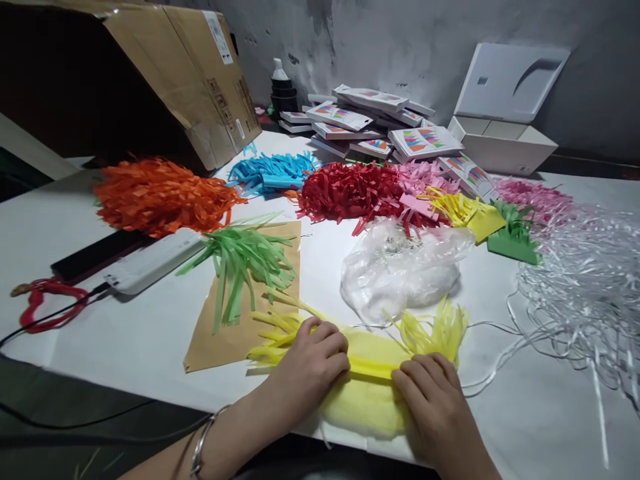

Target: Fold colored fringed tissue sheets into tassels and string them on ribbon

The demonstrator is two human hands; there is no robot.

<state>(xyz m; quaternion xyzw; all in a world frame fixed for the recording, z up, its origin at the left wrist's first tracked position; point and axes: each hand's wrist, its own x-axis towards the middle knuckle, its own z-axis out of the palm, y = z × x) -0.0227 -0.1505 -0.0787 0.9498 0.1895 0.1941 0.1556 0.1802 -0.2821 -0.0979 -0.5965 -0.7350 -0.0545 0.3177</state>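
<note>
A sheet of yellow tissue paper (373, 360) lies near the table's front edge, its middle folded into a narrow band and both ends cut into fringe. My left hand (317, 353) grips the band at its left part, fingers curled over it. On the right part of the same band, my right hand (430, 387) is closed in the same way. Yellow strips fan out beyond each hand. The paper's near part hangs flat below the band. A light green fringed tassel (245, 263) rests on a brown paper envelope (210, 343) beyond my left hand.
A clear plastic bag (400, 273) sits beyond the yellow paper. White string (580, 300) tangles at the right. Orange (165, 197), blue (273, 170) and red fringe piles (350, 190) line the back, before a cardboard box (185, 73) and flat boxes (345, 117). A white power strip (155, 261) lies left.
</note>
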